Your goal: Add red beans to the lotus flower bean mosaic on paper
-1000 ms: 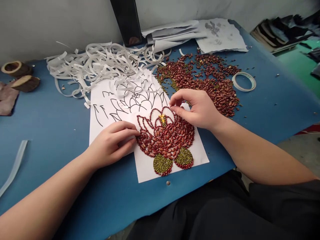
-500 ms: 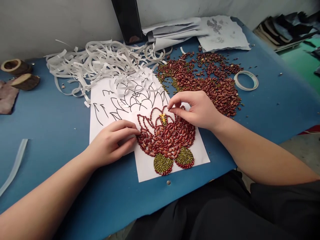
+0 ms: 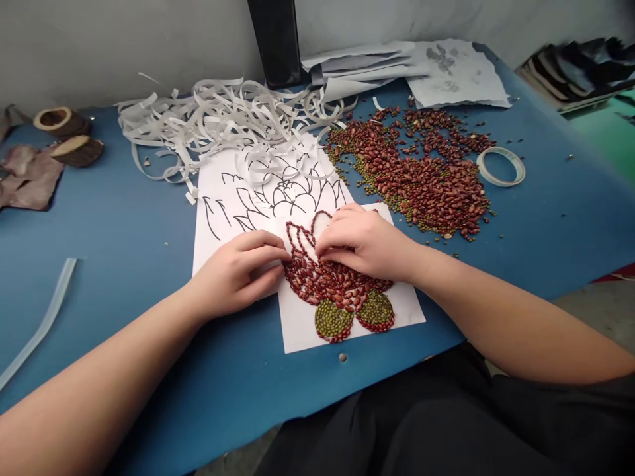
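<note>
A white sheet (image 3: 297, 330) lies on the blue table, bearing a flower shape made of red beans (image 3: 310, 281) with two round patches of green beans (image 3: 334, 320) below. My left hand (image 3: 241, 271) rests at the left edge of the flower, its fingertips close together by the beans; whether they grip anything is hidden. Over the flower's upper middle is my right hand (image 3: 364, 241), fingers bent and pinched low against the petals. What it pinches is too small to make out. Partly beneath the bean sheet lies a larger paper with a black line drawing (image 3: 228, 221).
Curled white strips (image 3: 218, 119) heap behind the drawing. Loose red and green beans (image 3: 436, 185) spread at the right, beside a tape roll (image 3: 501, 166). Wooden pieces (image 3: 78, 151) sit back left, and papers (image 3: 456, 73) lie at the back right. A pale strip (image 3: 44, 320) is at left.
My right hand has moved down and left, from the flower's upper right to over its middle, now covering the yellow centre. My left hand stays at the flower's left edge. The view has shifted slightly.
</note>
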Available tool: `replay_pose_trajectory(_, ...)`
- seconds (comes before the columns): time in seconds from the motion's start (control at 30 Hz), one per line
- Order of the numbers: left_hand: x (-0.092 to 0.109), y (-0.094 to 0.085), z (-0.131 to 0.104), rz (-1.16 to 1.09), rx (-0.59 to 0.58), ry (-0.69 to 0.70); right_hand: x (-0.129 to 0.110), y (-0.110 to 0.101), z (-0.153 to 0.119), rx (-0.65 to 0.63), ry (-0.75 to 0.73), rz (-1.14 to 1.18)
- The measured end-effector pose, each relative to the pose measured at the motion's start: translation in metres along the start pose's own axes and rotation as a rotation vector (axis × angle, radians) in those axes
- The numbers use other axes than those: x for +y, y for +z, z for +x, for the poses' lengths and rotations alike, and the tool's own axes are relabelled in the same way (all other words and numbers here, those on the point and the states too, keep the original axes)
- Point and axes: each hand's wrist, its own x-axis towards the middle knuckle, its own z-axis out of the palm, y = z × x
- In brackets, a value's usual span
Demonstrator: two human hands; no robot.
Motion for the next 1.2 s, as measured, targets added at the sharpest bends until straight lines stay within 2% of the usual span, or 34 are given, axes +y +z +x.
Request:
replay_pose_trajectory(0.27, -0.001, 0.002, -0.001, -0.019, 0.013, -0.013, 0.001, 0.005, 0.005, -0.106, 0.041, -0.035)
replay_pose_trajectory(0.83, -0.006, 0.007, -0.006, -0.062, 0.004, -0.068, 0.002, 0.012, 0.006, -0.099, 0.000, -0.039)
replay_pose_trajectory(1.03, -0.006, 0.006, -0.007, -0.055, 0.006, -0.053, 0.003, 0.014, 0.007, -0.098, 0.057, -0.109)
replay_pose_trajectory(1.2, -0.005, 0.006, -0.005, -0.052, 0.000, -0.065, 0.005, 0.017, 0.005, -0.056, 0.005, -0.156)
